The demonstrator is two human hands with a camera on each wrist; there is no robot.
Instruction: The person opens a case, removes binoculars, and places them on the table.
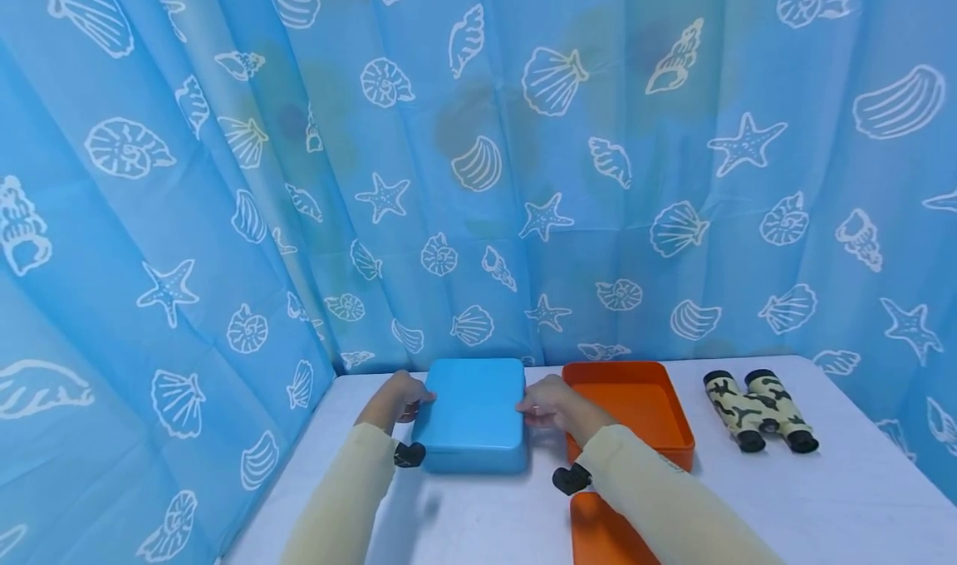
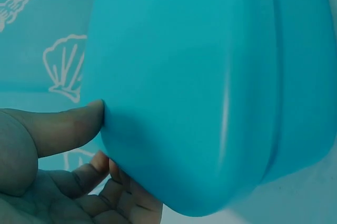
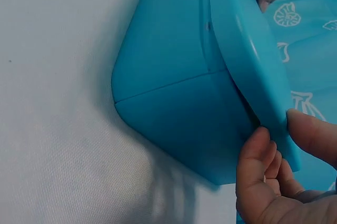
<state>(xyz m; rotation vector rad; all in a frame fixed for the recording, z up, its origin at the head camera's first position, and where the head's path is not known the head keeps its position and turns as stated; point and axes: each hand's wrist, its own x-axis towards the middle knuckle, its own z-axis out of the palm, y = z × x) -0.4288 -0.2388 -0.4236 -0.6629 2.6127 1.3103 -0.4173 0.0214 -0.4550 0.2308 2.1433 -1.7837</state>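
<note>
Left hand (image 1: 399, 397): fingers nearly closed, pinching left edge of blue lid (image 1: 473, 403). Right hand (image 1: 553, 405): fingers likewise, pinching right edge; narrow gap beneath. Blue box (image 1: 475, 463) under lid, between fingers, on surface (image 1: 493, 523). Orange box (image 1: 635, 407) just right of right fingers; binoculars (image 1: 764, 411) farther right.

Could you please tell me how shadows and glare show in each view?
Head view: brightly lit, with soft shadows on the white tabletop in front of the blue box; left wrist: a pale streak of glare along the rounded edge of the lid; right wrist: dimmer, with soft shadow on the white tabletop beside the blue box.
</note>
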